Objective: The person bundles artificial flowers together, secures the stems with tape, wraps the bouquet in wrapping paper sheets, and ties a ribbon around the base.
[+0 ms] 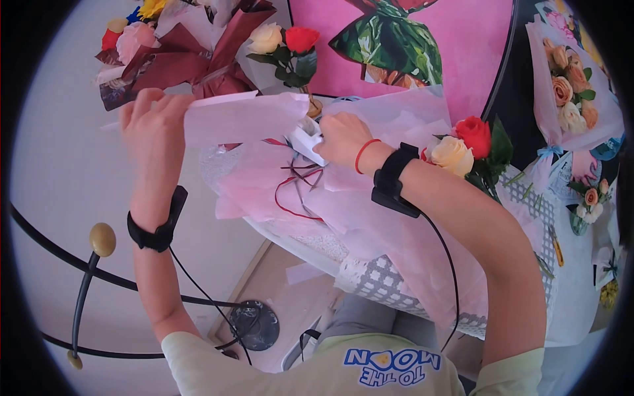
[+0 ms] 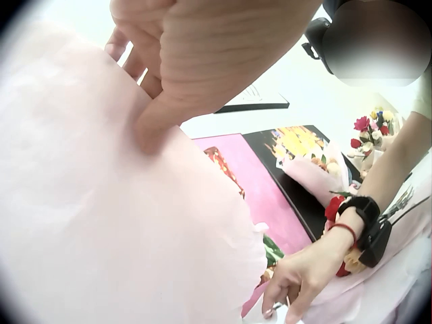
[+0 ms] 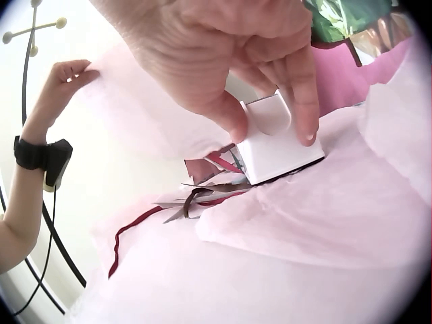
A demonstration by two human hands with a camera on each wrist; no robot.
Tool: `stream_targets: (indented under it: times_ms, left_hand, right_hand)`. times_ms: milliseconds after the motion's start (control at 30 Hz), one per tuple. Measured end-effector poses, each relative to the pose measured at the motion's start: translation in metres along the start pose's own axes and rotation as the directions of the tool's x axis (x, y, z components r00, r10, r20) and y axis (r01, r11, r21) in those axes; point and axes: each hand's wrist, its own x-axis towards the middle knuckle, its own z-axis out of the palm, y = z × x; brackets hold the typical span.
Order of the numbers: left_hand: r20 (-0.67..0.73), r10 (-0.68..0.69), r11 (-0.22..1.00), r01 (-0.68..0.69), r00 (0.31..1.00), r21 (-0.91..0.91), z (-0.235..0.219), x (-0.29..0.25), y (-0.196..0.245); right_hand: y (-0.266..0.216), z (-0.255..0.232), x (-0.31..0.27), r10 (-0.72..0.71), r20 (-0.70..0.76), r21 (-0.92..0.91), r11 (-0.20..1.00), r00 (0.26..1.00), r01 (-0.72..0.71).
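Note:
My left hand point(image 1: 155, 125) is raised at the left and pinches the edge of a pale pink sheet of wrapping paper point(image 1: 247, 119). The sheet hangs across toward my right hand and fills much of the left wrist view. With thumb and fingers, my right hand point(image 1: 345, 140) grips a small white box point(image 3: 280, 145) that has a toothed top edge and a rounded notch. The box stands on the pink paper covering the table. Just beside it lie a dark red ribbon point(image 3: 125, 233) and several grey and brown ribbon ends point(image 3: 192, 196).
A bouquet in maroon wrapping point(image 1: 218, 72) lies at the back left. A red and a cream rose point(image 1: 472, 135) lie by my right forearm. At the far right are a peach rose bouquet point(image 1: 564, 92) and a yellow cutter point(image 1: 558, 252). A pink painting point(image 1: 462, 46) stands behind.

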Motion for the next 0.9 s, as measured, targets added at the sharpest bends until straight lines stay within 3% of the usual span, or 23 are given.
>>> stream_targets:
  times_ms: [67,133,200,267,300,333,367,433,467,533,567,600,633,667,733,767,800,867,900]
  left_hand:
    - [-0.041,-0.027,0.999,0.026,0.999,-0.022,-0.016,0.005,0.006]
    - [-0.172,-0.119,0.991,0.107,0.978,-0.076,-0.028,0.009,0.011]
    - [-0.171,-0.132,0.987,0.114,0.976,-0.109,-0.033,0.011,0.010]
    - [-0.200,-0.286,0.935,0.227,0.937,-0.272,-0.034,0.018,0.014]
    - [-0.206,-0.285,0.934,0.223,0.936,-0.279,-0.033,0.022,0.016]
    - [-0.251,-0.356,0.878,0.230,0.900,-0.420,-0.030,0.028,0.019]
    - [-0.284,-0.429,0.803,0.218,0.858,-0.554,-0.027,0.035,0.022]
    - [-0.348,-0.407,0.786,0.129,0.845,-0.604,-0.025,0.047,0.028]
    - [-0.402,-0.387,0.767,0.047,0.830,-0.640,-0.025,0.053,0.033]
    - [-0.401,-0.422,0.703,0.014,0.813,-0.711,-0.024,0.061,0.050]
    - [-0.383,-0.453,0.637,-0.008,0.805,-0.771,-0.024,0.063,0.061]
    - [-0.239,-0.514,0.527,0.083,0.824,-0.846,-0.028,0.062,0.074]
    - [-0.299,-0.397,0.531,-0.049,0.868,-0.846,-0.029,0.065,0.080]
    - [-0.362,-0.274,0.520,-0.180,0.891,-0.835,-0.030,0.068,0.085]
    - [-0.388,-0.207,0.529,-0.230,0.898,-0.816,-0.030,0.063,0.106]
    - [-0.318,-0.201,0.477,-0.190,0.927,-0.858,-0.027,0.056,0.115]
    - [-0.304,-0.143,0.512,-0.192,0.942,-0.837,-0.019,0.047,0.120]
    - [-0.117,-0.271,0.266,-0.042,0.955,-0.963,-0.011,0.031,0.143]
    - [-0.110,-0.265,0.263,-0.038,0.958,-0.964,-0.015,0.026,0.154]
  right_hand:
    - [-0.001,-0.002,0.000,-0.003,0.007,-0.007,1.000,1.000,0.003]
    - [0.000,-0.005,0.001,-0.007,0.016,-0.015,1.000,1.000,0.007]
    - [0.001,-0.015,0.006,-0.085,-0.177,0.096,0.990,0.981,0.103]
    - [0.002,-0.036,0.009,-0.153,-0.152,0.139,0.975,0.976,0.174]
    - [0.000,-0.051,0.007,-0.226,-0.125,0.186,0.951,0.966,0.246]
    - [-0.010,-0.075,-0.009,-0.096,-0.020,0.540,0.837,0.995,0.092]
    - [-0.018,-0.100,-0.026,-0.011,0.120,0.802,0.591,0.993,-0.090]
    - [-0.004,-0.125,-0.044,-0.093,0.035,0.884,0.467,0.995,0.013]
    - [0.003,-0.138,-0.055,-0.085,0.023,0.878,0.479,0.996,0.020]
    - [0.019,-0.161,-0.077,-0.105,-0.142,0.921,0.350,0.984,0.170]
    - [0.029,-0.169,-0.089,-0.092,-0.152,0.915,0.365,0.984,0.175]
    - [0.038,-0.177,-0.102,-0.134,-0.221,0.883,0.394,0.966,0.256]
    - [0.049,-0.184,-0.114,-0.180,-0.285,0.843,0.420,0.942,0.335]
    - [0.066,-0.189,-0.117,-0.009,-0.301,0.795,0.551,0.954,0.256]
    - [0.081,-0.190,-0.142,-0.282,-0.439,0.558,0.659,0.853,0.504]
    - [0.091,-0.190,-0.155,-0.369,-0.441,0.341,0.774,0.818,0.534]
    - [0.091,-0.185,-0.166,-0.368,-0.446,0.331,0.779,0.816,0.532]
    - [0.087,-0.168,-0.189,-0.381,-0.444,0.148,0.862,0.811,0.486]
    - [0.088,-0.160,-0.195,-0.374,-0.445,0.156,0.862,0.814,0.482]
